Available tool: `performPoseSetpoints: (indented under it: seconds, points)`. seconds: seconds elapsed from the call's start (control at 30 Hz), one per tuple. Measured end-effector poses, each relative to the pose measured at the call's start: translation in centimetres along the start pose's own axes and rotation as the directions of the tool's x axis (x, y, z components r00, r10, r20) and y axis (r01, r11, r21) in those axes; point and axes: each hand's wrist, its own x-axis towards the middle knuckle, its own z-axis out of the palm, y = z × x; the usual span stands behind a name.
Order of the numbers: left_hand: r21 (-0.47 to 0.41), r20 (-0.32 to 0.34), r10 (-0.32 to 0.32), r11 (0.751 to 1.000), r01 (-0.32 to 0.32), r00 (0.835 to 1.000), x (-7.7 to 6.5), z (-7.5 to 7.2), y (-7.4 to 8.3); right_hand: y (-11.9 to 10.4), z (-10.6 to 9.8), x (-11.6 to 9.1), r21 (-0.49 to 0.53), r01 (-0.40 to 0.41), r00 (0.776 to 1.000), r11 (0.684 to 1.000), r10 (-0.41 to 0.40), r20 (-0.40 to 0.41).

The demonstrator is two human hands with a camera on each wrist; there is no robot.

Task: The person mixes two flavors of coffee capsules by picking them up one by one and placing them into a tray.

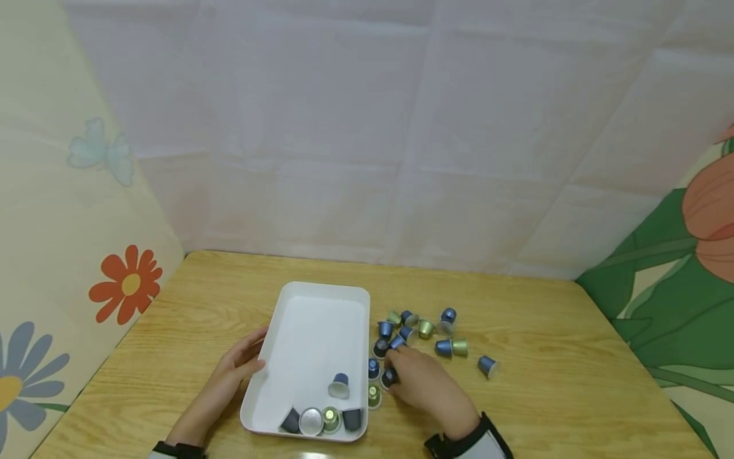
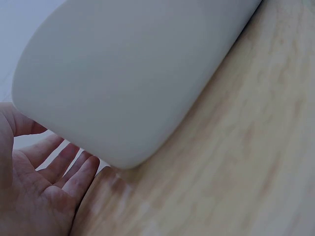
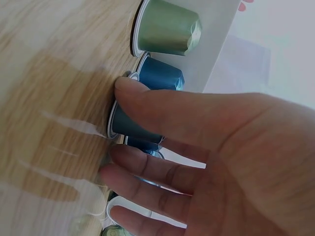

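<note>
A white tray (image 1: 309,331) lies on the wooden table with several coffee capsules along its near end, one a blue capsule (image 1: 339,385). At the tray's left side, my left hand (image 1: 234,364) rests against the edge, its fingers loosely extended; in the left wrist view the fingertips meet the tray wall (image 2: 113,83). Right of the tray, my right hand (image 1: 427,386) pinches a dark coffee capsule (image 3: 130,123) between thumb and fingers, its foil rim at the tabletop. A green capsule (image 3: 165,27) and a blue capsule (image 3: 160,73) stand beside it, close to the tray wall.
More blue and green capsules lie loosely beyond my right hand, including a green capsule (image 1: 426,329). One blue capsule (image 1: 488,366) lies apart at the right. A pale cloth (image 1: 401,159) hangs behind the table (image 1: 550,357), with printed sheets on both sides.
</note>
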Motion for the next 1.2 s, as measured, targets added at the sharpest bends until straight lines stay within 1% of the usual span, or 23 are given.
performPoseSetpoints:
  seconds: [0.27,0.43,0.63,0.73,0.87,1.0,1.1,1.2]
  points:
    - [-0.004,-0.012,0.002,1.0,-0.002,1.0,0.0,0.1,0.0,-0.1,-0.1,0.1,0.012,-0.037,0.999,0.999,0.037,0.026]
    - [0.002,-0.014,0.001,1.0,-0.001,1.0,0.0,0.1,0.0,0.0,0.0,0.0,0.021,-0.04,0.999,0.999,0.04,0.005]
    - [0.008,-0.016,0.013,1.0,-0.013,1.0,0.0,0.1,-0.1,0.1,-0.3,0.0,0.062,-0.078,0.997,0.995,0.078,-0.002]
    - [0.007,-0.016,0.016,1.0,-0.015,1.0,0.0,0.1,-0.2,0.1,-0.6,0.0,0.075,-0.083,0.996,0.994,0.084,-0.012]
    - [0.005,-0.013,0.013,1.0,-0.013,1.0,0.0,0.1,-0.1,0.1,-1.0,-0.2,0.077,-0.052,0.998,0.996,0.055,-0.04]
    - [0.007,-0.006,0.004,1.0,-0.004,1.0,0.0,0.1,0.0,-0.1,-1.4,-0.4,0.055,0.008,0.998,0.998,-0.004,-0.067]
    - [0.008,-0.004,-0.001,1.0,0.001,1.0,0.0,0.1,0.0,-0.4,-1.8,-0.4,0.045,0.057,0.996,0.997,-0.054,-0.073]
    - [0.005,-0.009,-0.003,1.0,0.003,1.0,0.0,0.1,0.0,-0.8,-2.1,-0.5,0.04,0.09,0.993,0.995,-0.087,-0.075]
